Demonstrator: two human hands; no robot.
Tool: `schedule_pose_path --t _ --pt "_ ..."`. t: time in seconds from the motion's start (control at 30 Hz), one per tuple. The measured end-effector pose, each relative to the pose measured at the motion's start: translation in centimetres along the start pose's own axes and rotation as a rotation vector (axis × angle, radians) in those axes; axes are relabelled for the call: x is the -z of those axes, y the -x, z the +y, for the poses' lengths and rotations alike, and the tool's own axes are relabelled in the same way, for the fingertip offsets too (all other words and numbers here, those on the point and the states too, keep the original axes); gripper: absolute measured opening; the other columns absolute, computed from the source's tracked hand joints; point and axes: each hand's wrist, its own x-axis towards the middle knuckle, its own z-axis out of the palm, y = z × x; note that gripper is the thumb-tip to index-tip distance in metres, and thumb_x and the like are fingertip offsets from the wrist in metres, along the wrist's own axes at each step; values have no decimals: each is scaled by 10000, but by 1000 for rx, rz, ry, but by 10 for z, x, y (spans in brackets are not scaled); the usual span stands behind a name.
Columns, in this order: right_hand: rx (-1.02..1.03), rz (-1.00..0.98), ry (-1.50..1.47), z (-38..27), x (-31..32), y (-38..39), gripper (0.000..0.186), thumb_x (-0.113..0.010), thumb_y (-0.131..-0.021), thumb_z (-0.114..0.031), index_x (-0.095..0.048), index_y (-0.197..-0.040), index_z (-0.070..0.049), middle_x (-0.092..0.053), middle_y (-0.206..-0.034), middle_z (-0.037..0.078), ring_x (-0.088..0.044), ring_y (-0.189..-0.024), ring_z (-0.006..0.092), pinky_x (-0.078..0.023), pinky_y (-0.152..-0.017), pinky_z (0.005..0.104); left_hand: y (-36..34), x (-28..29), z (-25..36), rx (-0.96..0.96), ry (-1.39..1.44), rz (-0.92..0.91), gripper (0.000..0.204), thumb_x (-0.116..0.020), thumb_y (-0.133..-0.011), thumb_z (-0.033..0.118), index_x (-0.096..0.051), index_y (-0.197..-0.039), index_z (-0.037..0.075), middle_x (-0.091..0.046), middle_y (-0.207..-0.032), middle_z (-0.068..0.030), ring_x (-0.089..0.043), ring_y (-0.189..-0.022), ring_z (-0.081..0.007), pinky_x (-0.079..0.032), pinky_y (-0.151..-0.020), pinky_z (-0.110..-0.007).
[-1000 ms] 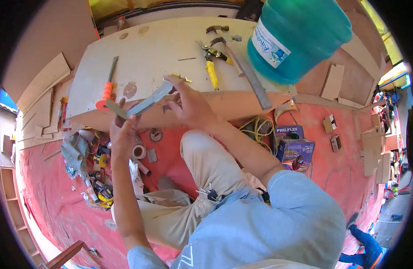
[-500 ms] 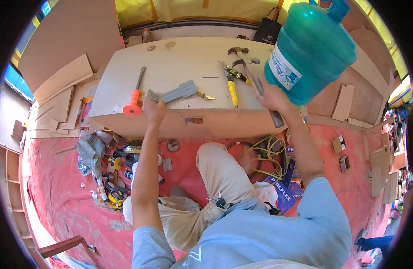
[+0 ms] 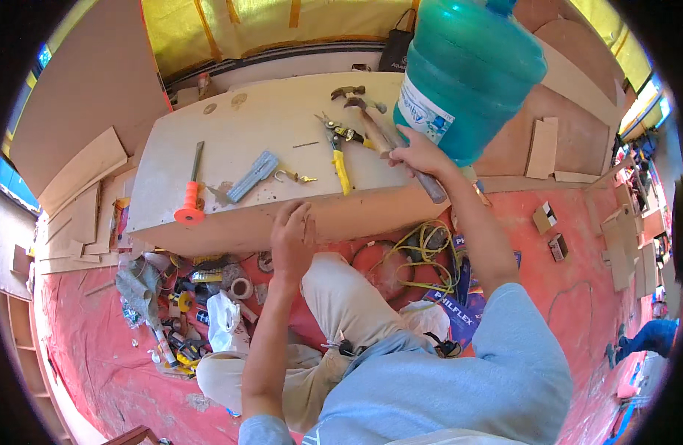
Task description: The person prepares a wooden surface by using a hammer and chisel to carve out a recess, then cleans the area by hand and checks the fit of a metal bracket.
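My right hand [image 3: 420, 157] is closed on the shaft of a hammer [image 3: 433, 188] lying over the white-topped bench [image 3: 163, 148]. My left hand [image 3: 292, 241] hangs at the bench's front edge, empty, fingers slightly bent and apart. Above it rest a grey metal plate [image 3: 254, 176] and small brass-coloured hardware [image 3: 304, 178]. An orange-handled chisel [image 3: 189, 200] is at the left. Near the middle are yellow-handled snips [image 3: 340, 167] and a second hammer head [image 3: 347, 92], partly behind the first.
A large teal water jug [image 3: 478, 81] stands at the bench's right. Tools and rolls [image 3: 193, 304], yellow cord [image 3: 430, 274] and purple boxes [image 3: 460, 315] crowd the red floor. Wood panels [image 3: 89, 200] flank the bench. Another person's legs [image 3: 645, 337] show at the far right.
My left hand has let go of the grey plate, now lying on the bench, and drawn back toward me. My right hand has moved rightward from the plate and taken hold of the hammer.
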Motion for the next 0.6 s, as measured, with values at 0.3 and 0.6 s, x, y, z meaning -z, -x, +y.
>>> schedule_pose_path --t 0.3,0.6 --pt "130 -160 -593 25 6 28 707 -558 -831 -127 -275 -1465 12 -640 -848 125 -500 -466 89 -431 -446 223 -30 -69 17 -100 -146 56 414 -648 -858 164 -549 -1221 -8 -599 -1101 -192 -615 -952 -312 -541 -743 -370" --pt "162 70 -137 23 -13 25 787 -632 -763 -84 -288 -1459 40 -618 -859 110 -544 -538 125 -452 -491 273 -73 -96 20 237 -379 -203 464 -591 -857 136 -457 -1260 -52 -579 -1053 -196 -613 -991 -347 -540 -772 -444"
